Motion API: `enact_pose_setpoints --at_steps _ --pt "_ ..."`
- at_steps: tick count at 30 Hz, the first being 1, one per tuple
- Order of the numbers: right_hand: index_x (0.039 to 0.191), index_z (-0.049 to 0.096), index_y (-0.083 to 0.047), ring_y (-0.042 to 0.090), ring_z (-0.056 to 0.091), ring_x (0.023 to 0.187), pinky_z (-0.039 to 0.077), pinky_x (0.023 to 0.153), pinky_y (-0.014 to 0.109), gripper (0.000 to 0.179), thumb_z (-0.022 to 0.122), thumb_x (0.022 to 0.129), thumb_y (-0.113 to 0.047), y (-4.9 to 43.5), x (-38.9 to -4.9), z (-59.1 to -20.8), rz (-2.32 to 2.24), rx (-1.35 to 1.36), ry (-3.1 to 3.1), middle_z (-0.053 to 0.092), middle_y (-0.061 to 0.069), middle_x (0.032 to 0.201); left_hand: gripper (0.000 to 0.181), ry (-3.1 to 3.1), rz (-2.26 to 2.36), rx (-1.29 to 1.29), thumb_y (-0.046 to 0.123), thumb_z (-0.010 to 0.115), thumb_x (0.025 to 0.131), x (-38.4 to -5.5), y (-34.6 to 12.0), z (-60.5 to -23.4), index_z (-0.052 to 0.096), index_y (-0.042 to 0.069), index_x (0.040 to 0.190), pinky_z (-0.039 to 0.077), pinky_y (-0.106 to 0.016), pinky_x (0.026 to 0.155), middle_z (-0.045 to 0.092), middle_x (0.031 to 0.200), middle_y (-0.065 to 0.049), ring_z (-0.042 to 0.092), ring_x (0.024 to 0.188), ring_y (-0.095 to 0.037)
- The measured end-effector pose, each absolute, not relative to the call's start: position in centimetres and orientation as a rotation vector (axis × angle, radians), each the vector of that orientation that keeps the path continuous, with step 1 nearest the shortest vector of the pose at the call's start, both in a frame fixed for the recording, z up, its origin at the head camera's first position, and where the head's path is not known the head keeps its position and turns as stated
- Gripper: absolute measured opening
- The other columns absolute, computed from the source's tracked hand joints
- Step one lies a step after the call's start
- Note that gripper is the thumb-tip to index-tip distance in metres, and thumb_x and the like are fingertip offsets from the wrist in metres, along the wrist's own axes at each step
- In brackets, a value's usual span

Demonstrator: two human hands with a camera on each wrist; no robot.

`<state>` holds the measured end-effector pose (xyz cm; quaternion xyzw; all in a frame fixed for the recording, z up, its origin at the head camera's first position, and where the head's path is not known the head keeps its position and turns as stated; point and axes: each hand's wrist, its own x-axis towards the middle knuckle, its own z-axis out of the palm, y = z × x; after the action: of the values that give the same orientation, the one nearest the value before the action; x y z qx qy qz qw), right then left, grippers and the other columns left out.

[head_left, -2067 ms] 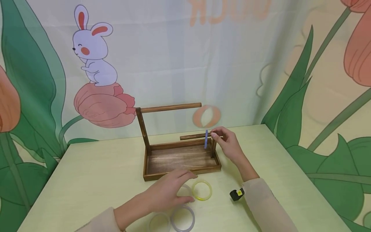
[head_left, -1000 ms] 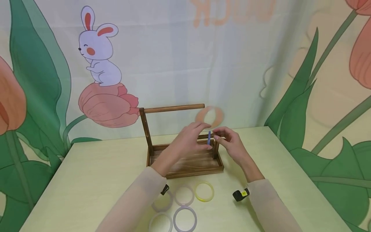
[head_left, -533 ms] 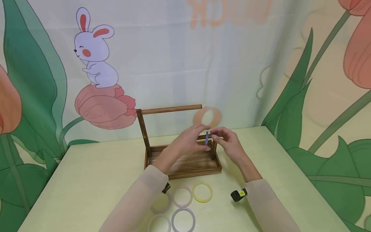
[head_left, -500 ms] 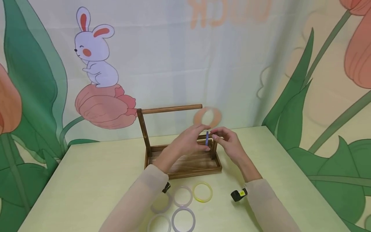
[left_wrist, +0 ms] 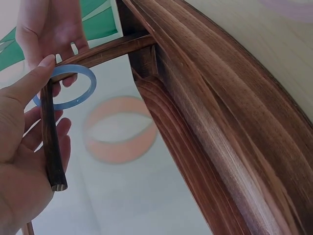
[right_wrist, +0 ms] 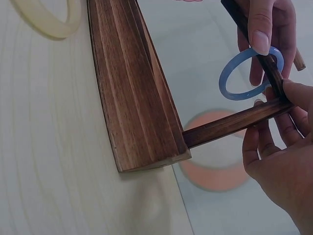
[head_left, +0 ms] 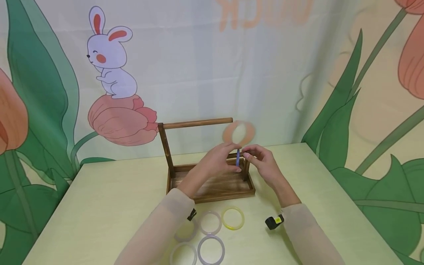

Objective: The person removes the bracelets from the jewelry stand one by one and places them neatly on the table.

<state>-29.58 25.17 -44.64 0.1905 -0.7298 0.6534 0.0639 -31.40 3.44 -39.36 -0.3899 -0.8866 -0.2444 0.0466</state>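
A translucent blue bangle (head_left: 237, 159) hangs round the lower bar (left_wrist: 52, 142) of a brown wooden bangle stand (head_left: 228, 195). My left hand (head_left: 213, 163) reaches across the tray and pinches this bangle, its thumb on the near rim and fingers at the far side. In the right wrist view the bangle (right_wrist: 226, 78) tilts on the bar, close to the bar's joint with the short post (right_wrist: 220, 128). My right hand (head_left: 263, 163) grips the stand at that joint between thumb and fingers.
On the table in front of the stand lie a yellow bangle (head_left: 233, 228) and several pale purple and whitish bangles, one purple bangle (head_left: 200, 250) nearest. The stand's longer upper bar (head_left: 198, 123) rises at the left. A printed rabbit curtain (head_left: 185, 73) hangs behind the table.
My left hand has moved up and away from over the loose bangles to the blue bangle, and its fingers have closed onto the rim. The right hand keeps its grip on the stand.
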Motion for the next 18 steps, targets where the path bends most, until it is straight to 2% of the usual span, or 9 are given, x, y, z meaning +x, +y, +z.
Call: enact_pose_setpoints --at_steps 18 --pt "0.122 0.062 -0.007 0.027 0.059 0.115 0.046 0.099 0.039 0.028 0.063 0.099 -0.024 25.28 -29.41 -44.62 1.965 0.532 -2.251 0.063 0.013 0.121 0.085 -2.744 -0.706 -1.154 0.045 0.084 0.077 -31.10 3.52 -39.23 0.045 0.018 0.148 0.041 -0.038 0.107 0.050 0.146 0.000 0.048 0.133 -0.019"
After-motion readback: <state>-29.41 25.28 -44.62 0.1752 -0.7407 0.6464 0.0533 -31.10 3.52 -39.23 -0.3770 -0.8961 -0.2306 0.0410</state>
